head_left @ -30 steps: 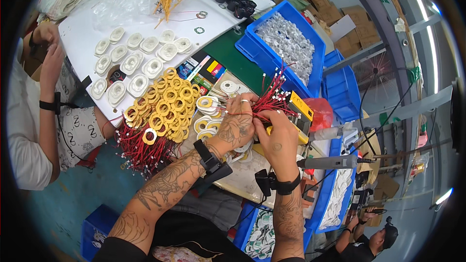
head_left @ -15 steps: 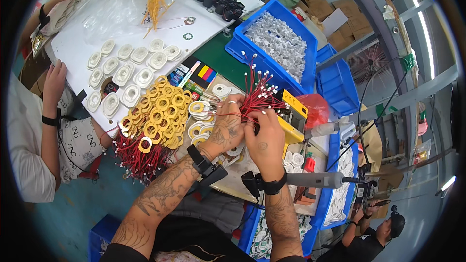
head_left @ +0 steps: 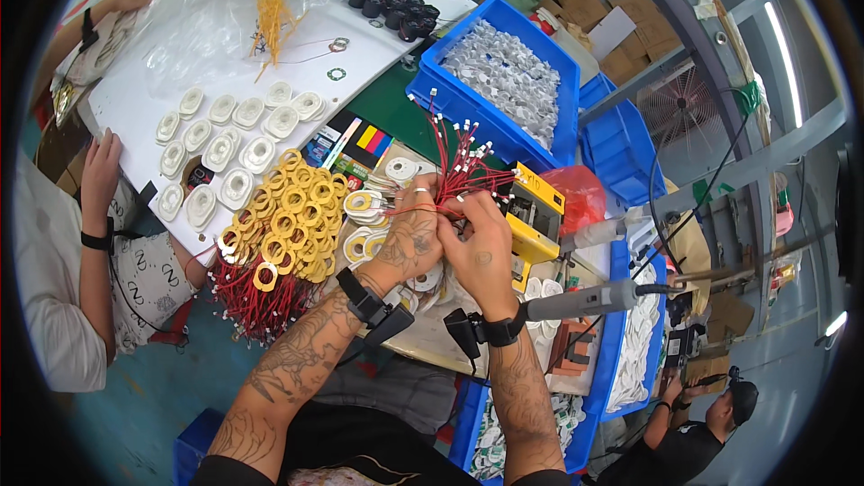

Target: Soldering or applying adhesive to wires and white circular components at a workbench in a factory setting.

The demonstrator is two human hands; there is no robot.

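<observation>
My left hand (head_left: pixel 409 238), with a ring on one finger, is closed at the base of a bundle of thin red wires (head_left: pixel 459 182) tipped with small white connectors. Close beside it, my right hand (head_left: pixel 481 256) pinches red wire between thumb and fingers; the exact grip is partly hidden. White oval pieces with yellow rings (head_left: pixel 364 205) lie just left of my left hand, and some show beneath my wrists. A yellow device (head_left: pixel 533 238) stands right of my right hand. Next to my right wrist is a grey cylindrical tool (head_left: pixel 580 301) with a cable.
Yellow rings (head_left: pixel 290 202) with red wires are heaped to the left, near rows of white oval parts (head_left: pixel 236 189). A blue bin (head_left: pixel 565 81) of small white pieces stands behind. Another person's hand (head_left: pixel 103 162) rests at the left table edge; a person (head_left: pixel 693 432) is lower right.
The view has shifted slightly. My right hand has moved a little left, its fingertips now nearer my left hand at the red wires. My left hand stays at the bundle.
</observation>
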